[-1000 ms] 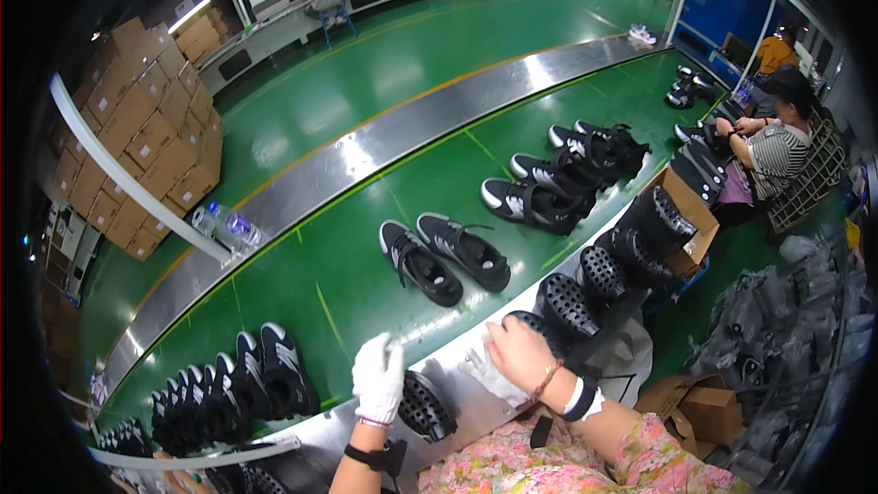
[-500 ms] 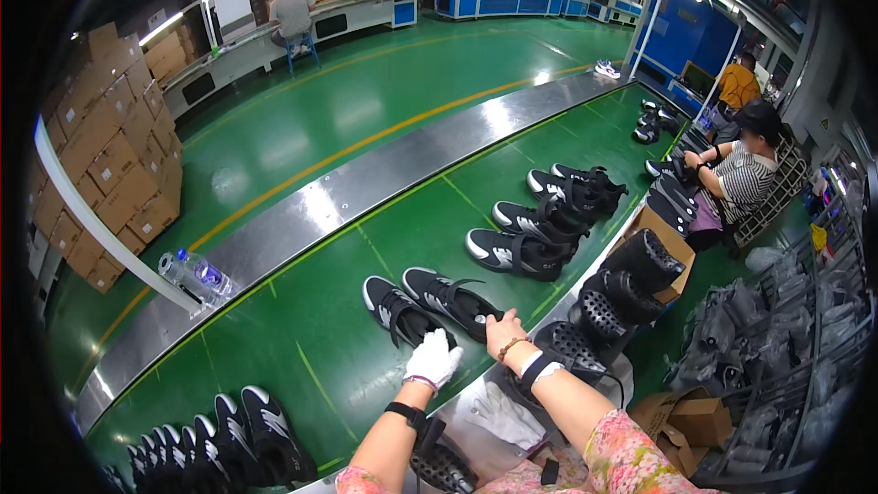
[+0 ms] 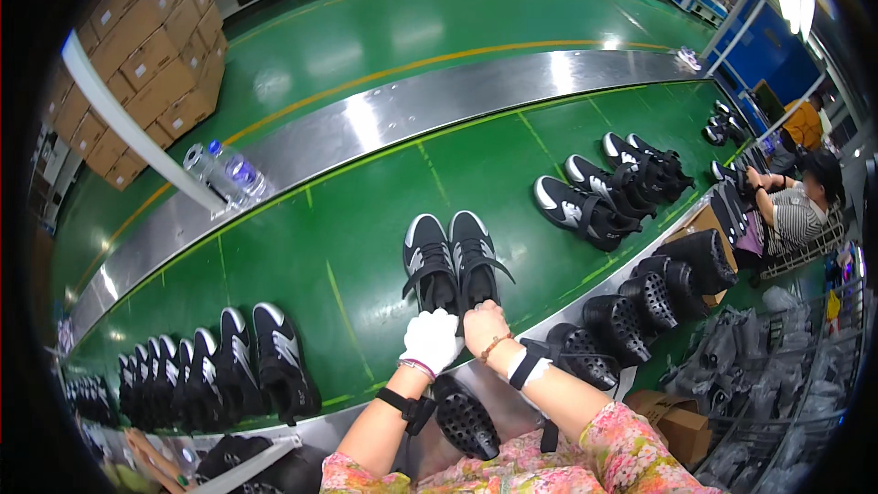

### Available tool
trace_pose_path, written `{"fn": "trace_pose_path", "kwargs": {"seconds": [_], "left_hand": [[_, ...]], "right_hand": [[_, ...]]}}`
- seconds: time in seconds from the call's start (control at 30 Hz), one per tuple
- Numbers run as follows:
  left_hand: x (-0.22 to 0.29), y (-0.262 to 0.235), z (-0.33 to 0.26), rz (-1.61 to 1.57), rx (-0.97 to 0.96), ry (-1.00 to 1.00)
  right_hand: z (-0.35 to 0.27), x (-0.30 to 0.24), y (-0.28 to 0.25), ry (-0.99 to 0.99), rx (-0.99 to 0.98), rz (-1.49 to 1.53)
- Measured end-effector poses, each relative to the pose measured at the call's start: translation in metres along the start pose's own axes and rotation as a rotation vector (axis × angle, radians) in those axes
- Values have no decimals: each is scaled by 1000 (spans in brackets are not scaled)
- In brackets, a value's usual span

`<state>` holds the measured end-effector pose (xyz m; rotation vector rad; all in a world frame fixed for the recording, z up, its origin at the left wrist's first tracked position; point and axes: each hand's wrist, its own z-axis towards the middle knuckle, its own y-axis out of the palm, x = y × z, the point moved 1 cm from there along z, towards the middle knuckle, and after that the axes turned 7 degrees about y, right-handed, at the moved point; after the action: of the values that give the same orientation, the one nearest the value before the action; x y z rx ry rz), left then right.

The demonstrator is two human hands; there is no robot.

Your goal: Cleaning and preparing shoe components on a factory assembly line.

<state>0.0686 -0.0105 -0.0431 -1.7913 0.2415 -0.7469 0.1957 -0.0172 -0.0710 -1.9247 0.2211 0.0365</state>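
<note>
Two black sneakers with white-grey toes and side trim lie side by side on the green belt, toes pointing away from me: a left sneaker (image 3: 428,252) and a right sneaker (image 3: 472,249). Their straps hang loose to the outer sides. My left hand (image 3: 433,341), in a white glove, is closed at the heel of the left sneaker. Bare and curled, my right hand (image 3: 485,327) grips the heel of the right sneaker. Both hands cover the heel parts, and the fingertips are partly hidden.
Rows of similar sneakers stand at left (image 3: 283,357) and right (image 3: 585,206). Black perforated shoe-shaped pieces (image 3: 585,357) line the metal edge. Plastic bottles (image 3: 240,172) stand near a white post (image 3: 137,123). A co-worker (image 3: 800,206) sits at far right, beyond a cardboard box (image 3: 713,224).
The view has turned rightward and down. The two sneakers, slanted and slightly apart before, now lie straight and close together in front of me. My hands have drawn nearer each other.
</note>
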Motion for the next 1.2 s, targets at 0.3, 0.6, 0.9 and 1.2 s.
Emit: {"fn": "trace_pose_path", "kwargs": {"seconds": [0.3, 0.6, 0.9, 1.2], "left_hand": [[17, -44, -25, -111, 266, 106], [12, 22, 39, 18, 445, 4], [-36, -6, 37, -113, 284, 66], [-43, -7, 47, -329, 449, -18]], "right_hand": [[-36, 40, -42, 15, 87, 388], [11, 28, -7, 26, 86, 184], [31, 32, 2, -95, 284, 354], [50, 16, -20, -177, 451, 591]]}}
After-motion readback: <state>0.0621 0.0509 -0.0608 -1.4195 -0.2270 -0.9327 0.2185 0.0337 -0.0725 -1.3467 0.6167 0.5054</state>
